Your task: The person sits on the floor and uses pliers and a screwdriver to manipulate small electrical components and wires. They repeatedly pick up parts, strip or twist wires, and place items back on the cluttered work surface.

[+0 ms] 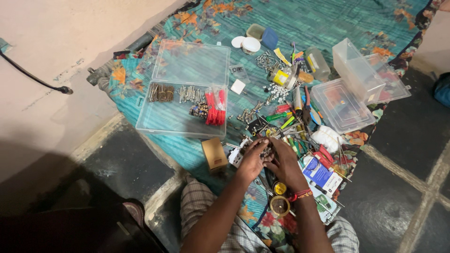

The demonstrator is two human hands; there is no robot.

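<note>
Pinching together over a small cluster of metal bits, both hands meet at the near edge of the tool pile: left hand w/ fingers curled onto the cluster, right hand w/ fingertips closed against it from the right, tho exactly what each grips I cannot tell. Just left sit a white fitting & brown carton; far-left the open clear organizer w/ screws & red plugs, right the mixed tools & clear boxes. Risk, imo: tiny parts slip from the pinch & vanish into the patterned cloth or clutter, since everything's crowded close.
</note>
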